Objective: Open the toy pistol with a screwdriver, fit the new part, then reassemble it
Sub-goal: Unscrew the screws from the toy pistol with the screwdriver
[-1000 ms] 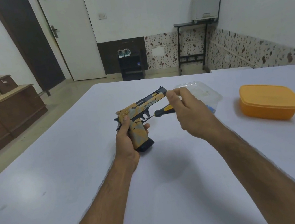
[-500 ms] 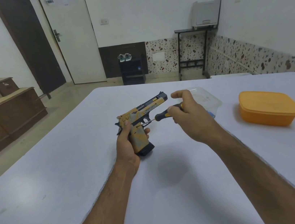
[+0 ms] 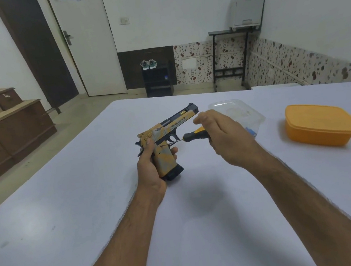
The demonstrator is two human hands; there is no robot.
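The toy pistol (image 3: pixel 165 134) is tan and yellow with a black slide and black magazine base, held upright above the white table (image 3: pixel 91 212) with its muzzle pointing away to the right. My left hand (image 3: pixel 152 165) grips its handle from behind. A screwdriver (image 3: pixel 194 135) with a black and yellow handle lies nearly level, its thin shaft tip touching the pistol's side just above the grip. My right hand (image 3: pixel 222 135) holds the screwdriver handle, fingers curled over it, thumb and forefinger raised near the muzzle.
A clear plastic container (image 3: pixel 234 111) with a small blue piece inside sits behind my right hand. An orange lidded box (image 3: pixel 320 123) stands at the right. Beyond the table are a wooden cabinet (image 3: pixel 7 133) at the left, a door, and a black stand.
My right hand has turned on the screwdriver handle, its fingers shifting over it. The tip stays on the pistol's side. The pistol and my left hand have barely moved.
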